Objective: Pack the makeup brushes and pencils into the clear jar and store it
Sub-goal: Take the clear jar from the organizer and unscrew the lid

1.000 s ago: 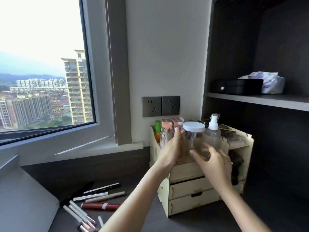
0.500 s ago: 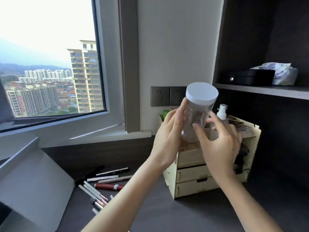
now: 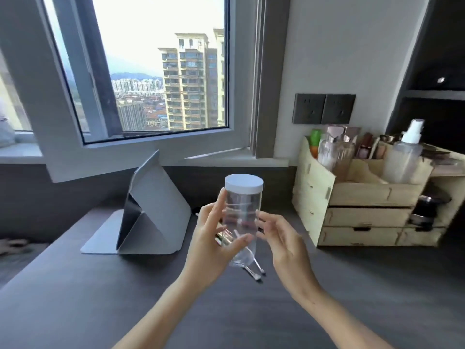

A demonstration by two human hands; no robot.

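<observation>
A clear jar (image 3: 242, 212) with a white lid (image 3: 243, 183) is held upright in the air above the dark desk (image 3: 352, 285). My left hand (image 3: 214, 238) grips its left side and base. To the right of the jar, my right hand (image 3: 281, 243) has its fingers spread, fingertips at or just off the wall. The jar looks empty. Makeup brushes and pencils (image 3: 254, 269) lie on the desk behind and under the jar, mostly hidden by my hands; only a few tips show.
A wooden organizer (image 3: 364, 197) with drawers, bottles and a spray bottle (image 3: 405, 154) stands at the right against the wall. A folded grey tablet stand (image 3: 151, 212) sits at the left of the desk. Dark shelves (image 3: 437, 94) rise at the far right.
The jar has been lifted out of the organizer and carried left and down, over the brushes. The view has swung left with it. My right hand has loosened from the jar's side.
</observation>
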